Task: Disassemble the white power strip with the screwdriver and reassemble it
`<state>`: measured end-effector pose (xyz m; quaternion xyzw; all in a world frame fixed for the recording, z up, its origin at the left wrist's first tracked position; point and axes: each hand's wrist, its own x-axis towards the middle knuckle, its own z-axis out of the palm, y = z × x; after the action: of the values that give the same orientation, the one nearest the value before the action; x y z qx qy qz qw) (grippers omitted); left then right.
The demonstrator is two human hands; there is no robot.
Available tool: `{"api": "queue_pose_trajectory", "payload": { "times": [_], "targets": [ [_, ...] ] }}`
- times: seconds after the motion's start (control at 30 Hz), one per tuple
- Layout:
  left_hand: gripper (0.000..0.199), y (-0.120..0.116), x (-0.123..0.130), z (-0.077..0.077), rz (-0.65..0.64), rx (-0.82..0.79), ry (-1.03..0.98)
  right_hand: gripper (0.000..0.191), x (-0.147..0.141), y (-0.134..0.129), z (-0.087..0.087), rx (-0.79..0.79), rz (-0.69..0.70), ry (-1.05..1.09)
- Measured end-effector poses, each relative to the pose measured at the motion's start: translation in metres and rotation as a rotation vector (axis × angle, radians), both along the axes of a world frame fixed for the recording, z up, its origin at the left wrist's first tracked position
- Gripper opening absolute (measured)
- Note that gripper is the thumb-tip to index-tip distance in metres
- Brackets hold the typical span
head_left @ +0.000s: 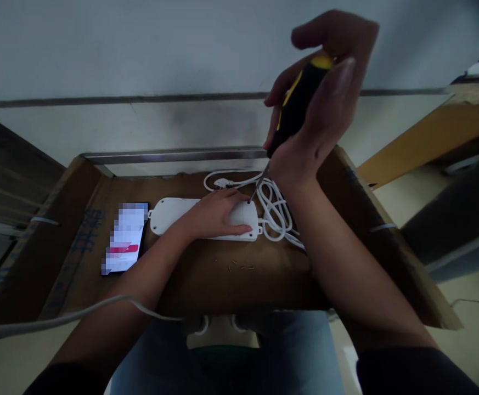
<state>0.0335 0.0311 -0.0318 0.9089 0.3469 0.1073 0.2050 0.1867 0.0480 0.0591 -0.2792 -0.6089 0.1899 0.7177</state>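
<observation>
A white power strip [169, 216] lies face down, with screw holes at its corners. My left hand [217, 211] presses on it, gripping it with thumb and forefinger spread over the right end. Wrapped around the black and yellow handle of a screwdriver [299, 104] is my right hand [325, 109], held high. The screwdriver's shaft slants down to the far right corner hole of the power strip. Its white cord [274, 208] is coiled to the right, and a plug [223, 184] sits behind my left hand. Several small screws [241, 267] lie loose in front.
All this rests in a shallow cardboard box [198, 280] with raised sides. To the left lies a phone [126, 238] with its screen lit and blurred. A white cable [78, 312] crosses my left forearm. A pale wall [161, 49] rises behind the box.
</observation>
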Motion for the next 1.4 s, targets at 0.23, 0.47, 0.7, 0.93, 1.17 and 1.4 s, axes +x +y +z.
{"api": "queue_pose_trajectory", "payload": {
  "times": [0.23,0.47,0.7,0.93,1.17,1.4],
  "targets": [
    [0.070,0.000,0.003,-0.006,0.031,0.056,0.001,0.012,0.000,0.015,0.006,0.100,-0.032,0.113],
    [0.066,0.000,0.008,-0.009,0.102,0.085,0.006,0.034,0.010,0.022,0.016,0.054,0.160,0.225],
    [0.066,0.001,0.008,-0.006,0.107,0.045,0.012,0.015,0.018,0.037,0.009,-0.034,0.268,0.112],
    [0.065,0.000,0.009,-0.005,0.118,0.042,0.022,0.020,0.013,0.030,0.010,0.104,0.200,0.169],
    [0.066,-0.002,0.008,-0.003,0.114,0.038,0.025,0.026,0.018,0.018,0.011,-0.082,0.325,0.178],
    [0.063,-0.004,0.009,-0.005,0.141,0.061,0.014,0.027,0.011,-0.006,0.003,-0.010,0.272,0.295]
  ]
}}
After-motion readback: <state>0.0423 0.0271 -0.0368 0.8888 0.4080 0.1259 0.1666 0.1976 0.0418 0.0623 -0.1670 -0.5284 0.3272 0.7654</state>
